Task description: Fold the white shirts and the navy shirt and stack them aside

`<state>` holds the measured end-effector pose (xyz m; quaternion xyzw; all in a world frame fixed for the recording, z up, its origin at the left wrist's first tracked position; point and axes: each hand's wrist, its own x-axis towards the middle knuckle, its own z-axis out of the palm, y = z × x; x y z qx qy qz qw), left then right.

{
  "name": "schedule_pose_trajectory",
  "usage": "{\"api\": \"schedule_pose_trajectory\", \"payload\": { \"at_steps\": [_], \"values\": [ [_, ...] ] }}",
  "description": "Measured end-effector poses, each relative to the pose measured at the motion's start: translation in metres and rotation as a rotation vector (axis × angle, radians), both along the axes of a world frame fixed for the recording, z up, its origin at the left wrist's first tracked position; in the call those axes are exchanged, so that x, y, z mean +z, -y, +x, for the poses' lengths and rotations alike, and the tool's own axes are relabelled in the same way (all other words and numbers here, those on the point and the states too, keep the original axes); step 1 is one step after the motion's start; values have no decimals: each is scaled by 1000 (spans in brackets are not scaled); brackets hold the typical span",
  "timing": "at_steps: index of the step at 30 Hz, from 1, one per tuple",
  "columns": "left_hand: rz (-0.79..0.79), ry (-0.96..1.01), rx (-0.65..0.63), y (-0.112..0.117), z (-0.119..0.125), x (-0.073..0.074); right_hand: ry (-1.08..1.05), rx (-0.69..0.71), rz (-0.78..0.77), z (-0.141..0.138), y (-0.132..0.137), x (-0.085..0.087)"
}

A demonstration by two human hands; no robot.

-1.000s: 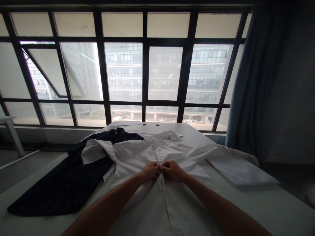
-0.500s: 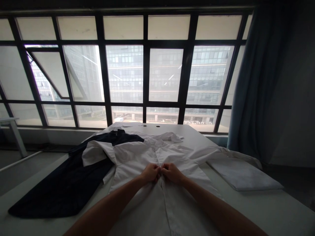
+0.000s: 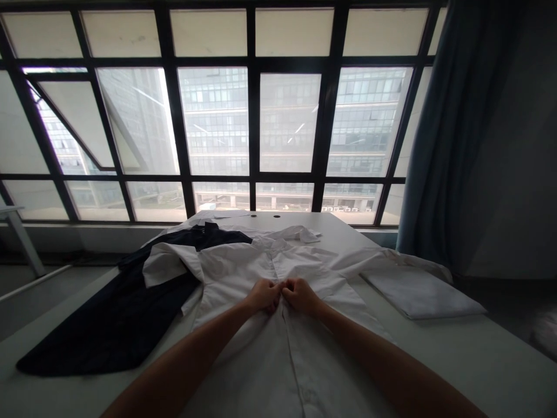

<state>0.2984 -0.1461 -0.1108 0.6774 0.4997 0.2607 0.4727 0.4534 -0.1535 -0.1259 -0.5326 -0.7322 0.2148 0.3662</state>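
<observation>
A white shirt (image 3: 235, 342) lies spread out front up on the table, its collar toward the window and its sleeves out to the sides. Over the middle of its front opening, my left hand (image 3: 264, 295) and my right hand (image 3: 300, 293) meet with fingertips together. Both are closed in a pinch on the shirt's front edges. Any button between the fingers is hidden. Below the hands the two front edges run toward me with a narrow gap between them.
A dark navy garment (image 3: 108, 325) lies on the left of the white table (image 3: 470, 360), partly under the shirt's sleeve. At right rests a folded white cloth (image 3: 422, 296). Behind stand a wide window (image 3: 217, 122) and a blue-grey curtain (image 3: 439, 157).
My hands stay pinched at the same place on the shirt front, with only a slight shift of the fingers. The whole view has moved a little, so everything sits slightly higher.
</observation>
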Motion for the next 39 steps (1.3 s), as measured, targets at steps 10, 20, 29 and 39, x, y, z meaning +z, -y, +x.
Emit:
{"api": "schedule_pose_trajectory", "payload": {
  "at_steps": [10, 20, 29, 39],
  "values": [
    [-79, 56, 31, -10, 2, -4, 62, 11, 61, 0, 0, 2],
    [-32, 76, -36, -9, 2, -7, -134, 20, -149, 6, 3, 3],
    [-37, 76, -118, -8, -3, -3, -188, 33, -276, 7, -3, 1],
    [412, -301, -125, -8, -10, 5, -140, 29, -275, 5, -5, 4]
  ]
}}
